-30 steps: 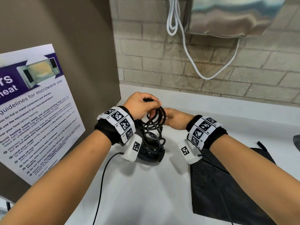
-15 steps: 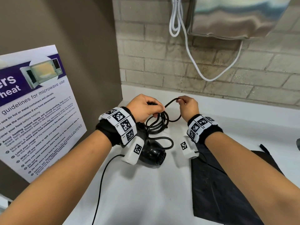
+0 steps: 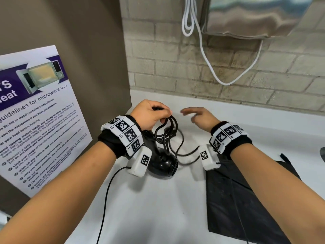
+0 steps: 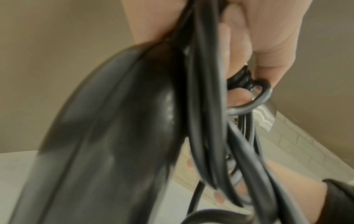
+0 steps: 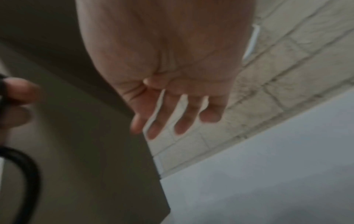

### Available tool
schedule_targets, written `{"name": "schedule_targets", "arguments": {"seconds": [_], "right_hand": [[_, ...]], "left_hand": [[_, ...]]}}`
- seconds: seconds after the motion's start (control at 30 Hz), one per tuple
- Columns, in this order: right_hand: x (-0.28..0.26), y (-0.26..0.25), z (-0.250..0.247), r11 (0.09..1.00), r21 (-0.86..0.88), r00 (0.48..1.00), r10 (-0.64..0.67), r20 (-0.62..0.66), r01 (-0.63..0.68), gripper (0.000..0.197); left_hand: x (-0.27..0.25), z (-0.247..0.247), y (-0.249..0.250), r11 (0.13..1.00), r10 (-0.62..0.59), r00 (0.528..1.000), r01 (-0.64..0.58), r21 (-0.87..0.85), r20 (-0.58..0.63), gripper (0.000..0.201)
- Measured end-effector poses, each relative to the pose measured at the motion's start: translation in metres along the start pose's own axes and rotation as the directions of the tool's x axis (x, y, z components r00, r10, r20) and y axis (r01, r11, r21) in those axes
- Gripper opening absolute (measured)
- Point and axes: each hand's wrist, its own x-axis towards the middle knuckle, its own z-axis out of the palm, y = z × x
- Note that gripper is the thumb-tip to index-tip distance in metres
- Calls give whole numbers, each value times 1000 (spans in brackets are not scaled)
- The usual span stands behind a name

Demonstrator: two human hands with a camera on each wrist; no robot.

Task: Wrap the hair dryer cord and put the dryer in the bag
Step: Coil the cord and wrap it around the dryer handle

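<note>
A black hair dryer (image 3: 162, 164) stands on the white counter (image 3: 158, 205), its handle reaching up under my left hand (image 3: 151, 114). That hand grips the handle top together with several loops of the black cord (image 3: 169, 127); the left wrist view shows the dryer handle (image 4: 114, 128) and the cord loops (image 4: 206, 106) held by my curled fingers (image 4: 268, 50). A loose stretch of the cord trails right across the counter. My right hand (image 3: 197, 114) hovers just right of the loops, fingers spread and holding nothing; the spread fingers (image 5: 180, 121) show in the right wrist view. The black bag (image 3: 246, 199) lies flat at the right.
A microwave poster (image 3: 37, 120) leans on the brown wall at the left. A brick wall (image 3: 228, 76) runs behind the counter, with a white cable (image 3: 207, 64) hanging from a steel dispenser (image 3: 255, 16). A thin black wire (image 3: 109, 194) runs from my left wrist camera.
My right hand was pinching the cord and carrying it up over the loops; now it has let go and spread its fingers. My left hand has kept its grip on handle and loops.
</note>
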Motion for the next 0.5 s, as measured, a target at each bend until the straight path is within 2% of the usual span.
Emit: {"name": "schedule_targets", "arguments": {"seconds": [0.03,0.1,0.13,0.2,0.3,0.4,0.43,0.5], "right_hand": [[-2,-9,4,998,12,991,-56,121,55,49],[-8,-20,13,992,49,913,-124,389,114,40],[-12,-22,17,992,79,875,-126,468,101,37],[-14,-22,22,990,127,859,-119,497,64,25],[-7,-13,24,993,83,921,-107,375,81,12],[5,-2,20,997,66,998,-42,44,39,18],[8,0,19,998,54,996,-26,-85,31,19],[11,4,17,1000,-11,960,1,-280,-4,23]], "left_hand": [[1,2,1,1000,3,1000,-3,6,-2,15],[2,5,3,1000,10,1000,-10,19,-8,15],[3,6,4,1000,14,1000,-14,22,-10,14],[4,7,6,1000,12,1000,-12,22,-3,14],[4,9,7,999,-1,1000,0,48,22,13],[4,9,8,996,-14,999,11,84,32,14],[4,9,8,996,-14,1000,12,89,27,13],[5,11,10,995,-13,999,10,95,31,12]]}}
